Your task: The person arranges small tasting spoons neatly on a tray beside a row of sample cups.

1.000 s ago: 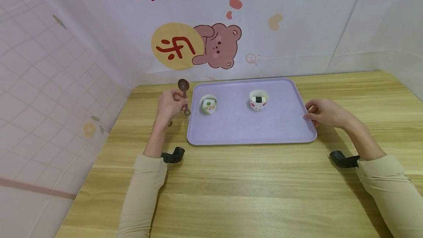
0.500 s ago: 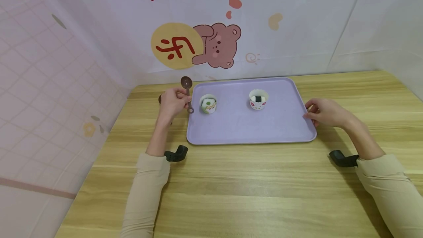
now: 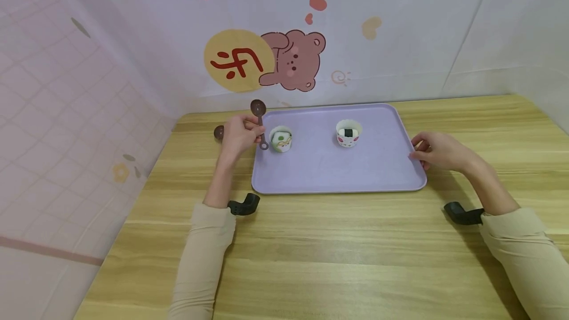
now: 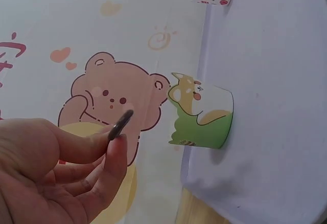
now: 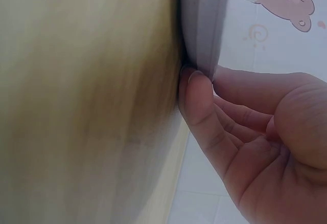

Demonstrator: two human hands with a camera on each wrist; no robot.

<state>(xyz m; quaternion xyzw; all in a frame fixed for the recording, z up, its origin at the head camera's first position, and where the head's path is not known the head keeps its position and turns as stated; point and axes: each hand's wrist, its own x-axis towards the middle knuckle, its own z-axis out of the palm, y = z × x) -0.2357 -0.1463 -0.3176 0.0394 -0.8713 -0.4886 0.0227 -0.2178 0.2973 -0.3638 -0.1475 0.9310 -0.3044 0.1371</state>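
My left hand (image 3: 240,137) pinches a brown measuring spoon (image 3: 258,107) by its handle, over the left edge of the lilac tray (image 3: 338,174). In the left wrist view only the end of the spoon handle (image 4: 120,125) shows between thumb and fingers. At the tray's right edge, my right hand (image 3: 437,152) grips the rim; in the right wrist view the thumb is above the rim and fingertips (image 5: 199,98) are at its underside. Just right of the spoon stands a green-patterned paper cup (image 3: 283,146) holding a white item with a green spot.
A second paper cup (image 3: 347,142), with pink print, stands farther right on the tray and holds a white piece with a black band. Another brown spoon bowl (image 3: 219,133) lies on the wooden table (image 3: 338,251), partly behind my left hand. A printed wall (image 3: 400,38) rises behind.
My left hand has moved right and slightly away from me, carrying the measuring spoon from beside the tray to over its left edge. The right hand stays at the rim.
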